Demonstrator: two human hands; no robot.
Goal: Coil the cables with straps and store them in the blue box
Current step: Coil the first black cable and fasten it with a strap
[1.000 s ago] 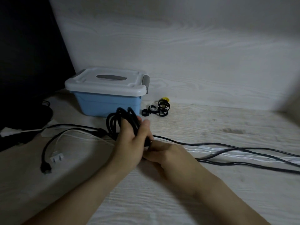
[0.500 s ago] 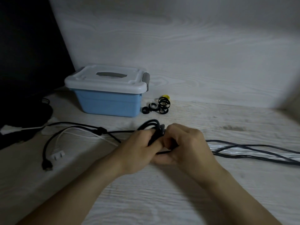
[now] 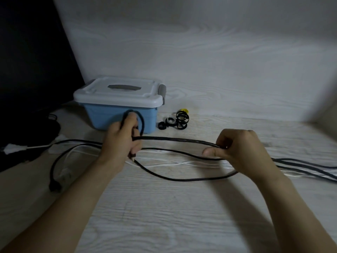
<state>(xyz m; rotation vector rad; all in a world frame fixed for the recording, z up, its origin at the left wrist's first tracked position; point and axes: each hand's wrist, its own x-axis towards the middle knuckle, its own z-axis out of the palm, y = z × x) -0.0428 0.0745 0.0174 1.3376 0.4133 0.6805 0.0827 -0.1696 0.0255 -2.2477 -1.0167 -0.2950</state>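
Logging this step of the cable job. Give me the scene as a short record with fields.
left hand: left hand holds the coiled loops of the black cable
right hand: right hand pinches a stretched length of that cable
blue box: blue box, white lid on, behind the left hand
straps: straps lying right of the box, untouched
white cable: white cable loose on the table

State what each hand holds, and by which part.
Left hand grips the coiled loops of the black cable; right hand pinches the straight run of that cable.
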